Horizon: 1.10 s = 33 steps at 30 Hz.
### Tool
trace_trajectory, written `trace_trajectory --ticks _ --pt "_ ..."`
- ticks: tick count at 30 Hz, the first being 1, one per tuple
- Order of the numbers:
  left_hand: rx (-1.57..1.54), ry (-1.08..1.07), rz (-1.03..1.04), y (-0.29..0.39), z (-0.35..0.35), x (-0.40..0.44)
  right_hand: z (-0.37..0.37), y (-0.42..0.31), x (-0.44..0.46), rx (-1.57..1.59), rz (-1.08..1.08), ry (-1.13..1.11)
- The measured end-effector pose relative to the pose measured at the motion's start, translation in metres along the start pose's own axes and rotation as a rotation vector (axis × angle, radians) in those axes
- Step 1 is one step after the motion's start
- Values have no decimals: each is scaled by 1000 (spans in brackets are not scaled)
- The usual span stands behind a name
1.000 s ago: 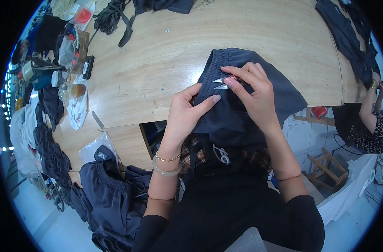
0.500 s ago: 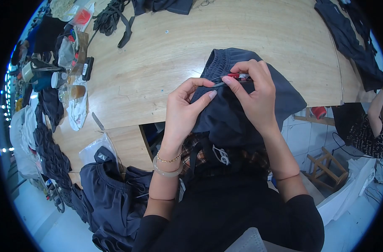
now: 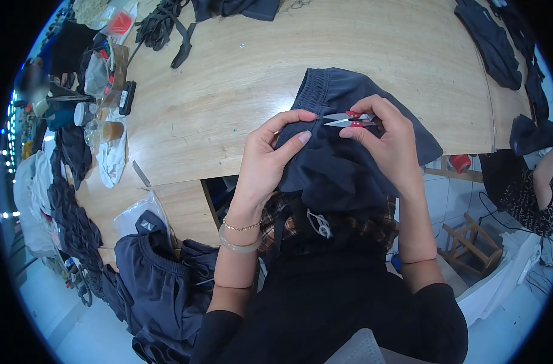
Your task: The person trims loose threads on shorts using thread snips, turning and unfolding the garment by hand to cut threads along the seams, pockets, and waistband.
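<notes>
A dark grey garment (image 3: 349, 164) with a gathered elastic waistband lies over the table's front edge. My left hand (image 3: 273, 151) is closed on the garment near the waistband, thumb and fingers on the cloth. In my right hand (image 3: 389, 136) are small thread snips (image 3: 355, 119) with red grips, held over the garment. The blades are apart and point left towards my left fingertips.
A wooden table (image 3: 228, 91) holds black straps (image 3: 158, 27) at the back left. Jars (image 3: 85, 114) and cloths stand left. More dark garments (image 3: 155, 285) hang at lower left. A co-worker's arm (image 3: 545, 176) and a wooden stool (image 3: 474, 246) are right.
My right hand has moved right with the snips, whose blades are now clear of the cloth by my left fingers. The co-worker at the right has moved a dark garment.
</notes>
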<state>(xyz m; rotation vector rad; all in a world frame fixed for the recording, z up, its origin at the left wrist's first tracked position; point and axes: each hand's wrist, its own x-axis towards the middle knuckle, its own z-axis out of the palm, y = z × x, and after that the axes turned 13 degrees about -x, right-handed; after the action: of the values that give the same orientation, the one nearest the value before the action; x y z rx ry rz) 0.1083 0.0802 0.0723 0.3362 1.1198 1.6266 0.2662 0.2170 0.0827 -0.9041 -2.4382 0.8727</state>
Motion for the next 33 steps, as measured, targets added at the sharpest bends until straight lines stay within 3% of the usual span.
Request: trace_trajectory --ticks 7,9,12,18,22,25,27,28,30,33 --pt "-6 -44 84 -1 3 0 9 -2 0 79 13 43" --pt "-21 -56 107 -3 4 1 13 -6 1 305 143 -13" --pt "95 -80 185 -3 5 2 33 -14 1 491 134 -14" --pt "30 -51 140 -4 4 1 45 -17 12 595 182 11" --pt "98 -37 101 -9 -2 2 33 -12 20 638 142 84" --pt "227 29 108 -12 1 2 31 -19 23 430 -114 -19" --pt "630 115 424 -15 0 4 34 -30 22 470 -132 -40" --pt "631 118 425 -14 1 4 35 -33 21 510 -146 -60" --pt "996 282 779 -11 4 6 34 -35 23 529 -152 -73" --pt "969 269 759 -14 -2 8 16 -36 27 427 58 -125"
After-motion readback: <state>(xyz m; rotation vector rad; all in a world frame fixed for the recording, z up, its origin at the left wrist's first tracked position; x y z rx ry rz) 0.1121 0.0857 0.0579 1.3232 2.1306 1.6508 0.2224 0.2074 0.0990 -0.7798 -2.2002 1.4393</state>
